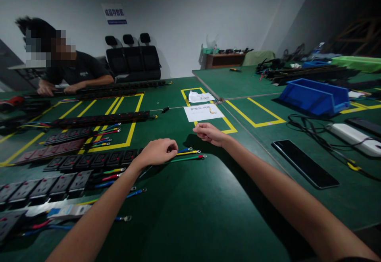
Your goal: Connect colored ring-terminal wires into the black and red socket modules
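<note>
Near the middle of the green table, my left hand (159, 151) is closed around the wires at the right end of a row of black sockets (99, 160). A blue, a yellow and a green wire (187, 158) with ring terminals stick out to the right of its fingers. My right hand (210, 133) is closed with curled fingers, just below a white paper sheet (204, 112); whatever it may hold is too small to tell. More socket strips (44, 187) with coloured wire ends lie left of my left forearm.
At the right are a black phone (305, 162), a white power strip (355, 139) with black cables, and a blue bin (315, 96). A person (80, 69) leans on the table's far left side by long black strips (101, 119). Yellow tape marks the tabletop.
</note>
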Tool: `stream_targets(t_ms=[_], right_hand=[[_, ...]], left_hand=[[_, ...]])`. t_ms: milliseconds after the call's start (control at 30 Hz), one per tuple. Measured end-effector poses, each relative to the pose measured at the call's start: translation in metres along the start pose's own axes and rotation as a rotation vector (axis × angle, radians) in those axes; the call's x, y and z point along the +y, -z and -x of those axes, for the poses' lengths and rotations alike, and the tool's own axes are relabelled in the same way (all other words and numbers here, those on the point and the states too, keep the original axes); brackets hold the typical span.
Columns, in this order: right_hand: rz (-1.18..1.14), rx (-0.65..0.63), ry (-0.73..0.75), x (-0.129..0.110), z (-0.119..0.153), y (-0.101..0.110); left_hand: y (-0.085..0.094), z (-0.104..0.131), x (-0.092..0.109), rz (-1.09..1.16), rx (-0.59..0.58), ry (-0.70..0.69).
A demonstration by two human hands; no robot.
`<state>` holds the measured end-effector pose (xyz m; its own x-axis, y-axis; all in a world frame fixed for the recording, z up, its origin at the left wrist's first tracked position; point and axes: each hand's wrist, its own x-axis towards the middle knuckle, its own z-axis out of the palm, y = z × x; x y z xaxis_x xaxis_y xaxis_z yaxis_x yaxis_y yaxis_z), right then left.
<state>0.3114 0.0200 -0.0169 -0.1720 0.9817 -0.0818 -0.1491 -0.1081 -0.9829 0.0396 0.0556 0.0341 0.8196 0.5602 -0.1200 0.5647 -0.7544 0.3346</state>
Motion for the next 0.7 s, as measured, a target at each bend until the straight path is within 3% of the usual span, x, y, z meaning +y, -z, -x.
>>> stream_targets(t_ms=[500, 700], right_hand=[[0.047, -0.019, -0.006, 0.0016, 0.0, 0.0002], [0.277, -0.185, 0.031, -0.0009, 0.0017, -0.0046]], left_hand=[[-0.0006, 0.0007, 0.0003, -0.008, 0.005, 0.005], [0.0, 0.0013, 0.0012, -0.008, 0.004, 0.005]])
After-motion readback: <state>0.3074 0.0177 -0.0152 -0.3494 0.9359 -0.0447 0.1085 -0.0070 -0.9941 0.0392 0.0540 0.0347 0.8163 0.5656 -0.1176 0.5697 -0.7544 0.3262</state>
